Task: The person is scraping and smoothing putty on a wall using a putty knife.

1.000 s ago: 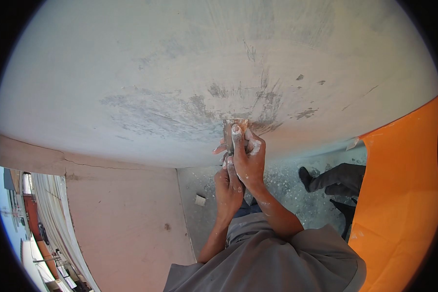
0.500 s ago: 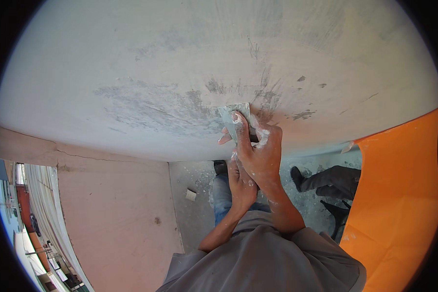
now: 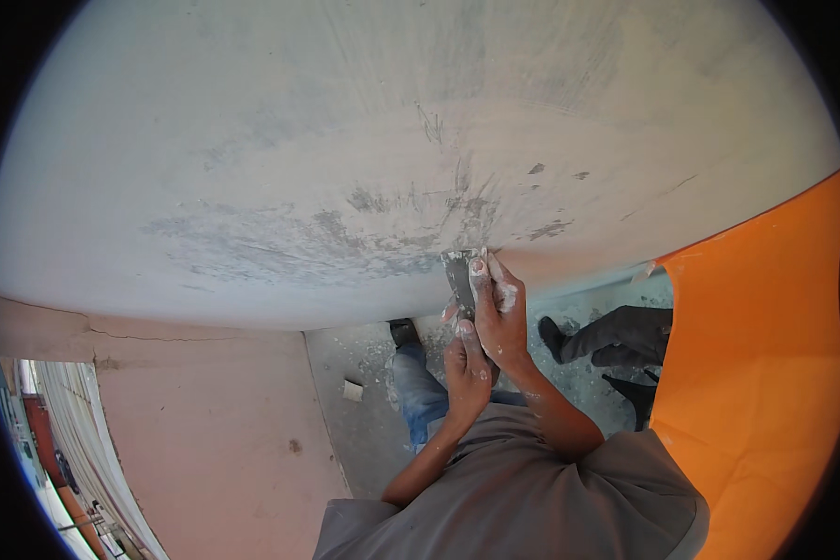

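Observation:
A small flat putty knife [image 3: 458, 278], its dark blade smeared with white filler, meets or nearly meets the pale wall [image 3: 252, 112] at its tip. My right hand [image 3: 502, 313] grips it from the right, thumb laid along the blade and white filler on the fingers. Just below, my left hand [image 3: 468, 373] is closed around its lower end, thumb pointing up; the handle is mostly hidden. Beside and above the blade, a grey patchy area [image 3: 317, 245] with scrape marks spreads over the wall.
At the right hangs an orange sheet [image 3: 756, 345]. Another person's dark-trousered legs [image 3: 625, 331] show beside it. A pinkish panel [image 3: 205, 411] stands at the left. The grey floor [image 3: 345, 439] has white specks and a small pale block [image 3: 353, 390].
Both hands and the putty knife have come down, away from the middle of the grey patch. The blade is turned, now showing a darker face. The whole view has shifted slightly.

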Action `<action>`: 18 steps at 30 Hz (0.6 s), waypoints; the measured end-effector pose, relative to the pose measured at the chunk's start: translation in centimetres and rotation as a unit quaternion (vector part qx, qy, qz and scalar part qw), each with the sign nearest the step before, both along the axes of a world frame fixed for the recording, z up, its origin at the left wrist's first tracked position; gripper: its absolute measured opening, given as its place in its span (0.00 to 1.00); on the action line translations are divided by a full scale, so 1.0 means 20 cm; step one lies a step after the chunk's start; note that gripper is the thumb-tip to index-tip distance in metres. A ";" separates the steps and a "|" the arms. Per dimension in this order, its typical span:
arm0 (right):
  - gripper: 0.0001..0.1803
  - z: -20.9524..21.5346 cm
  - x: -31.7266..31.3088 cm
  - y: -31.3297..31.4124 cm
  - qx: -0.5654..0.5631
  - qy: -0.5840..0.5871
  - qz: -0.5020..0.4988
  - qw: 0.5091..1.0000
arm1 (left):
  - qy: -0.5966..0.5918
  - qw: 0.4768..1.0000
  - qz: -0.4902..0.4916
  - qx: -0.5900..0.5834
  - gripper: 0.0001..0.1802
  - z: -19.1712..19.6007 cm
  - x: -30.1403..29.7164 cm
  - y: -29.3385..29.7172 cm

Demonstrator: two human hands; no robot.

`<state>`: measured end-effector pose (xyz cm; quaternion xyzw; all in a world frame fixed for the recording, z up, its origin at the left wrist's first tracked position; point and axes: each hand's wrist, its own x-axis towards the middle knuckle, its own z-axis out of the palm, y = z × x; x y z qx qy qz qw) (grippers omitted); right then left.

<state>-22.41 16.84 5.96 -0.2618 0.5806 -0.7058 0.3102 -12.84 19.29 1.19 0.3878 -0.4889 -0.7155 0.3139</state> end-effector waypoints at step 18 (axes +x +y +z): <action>0.15 0.14 0.08 -0.07 -0.048 -0.059 -0.057 0.995 | -0.068 0.988 0.001 -0.135 0.25 0.17 0.03 -0.16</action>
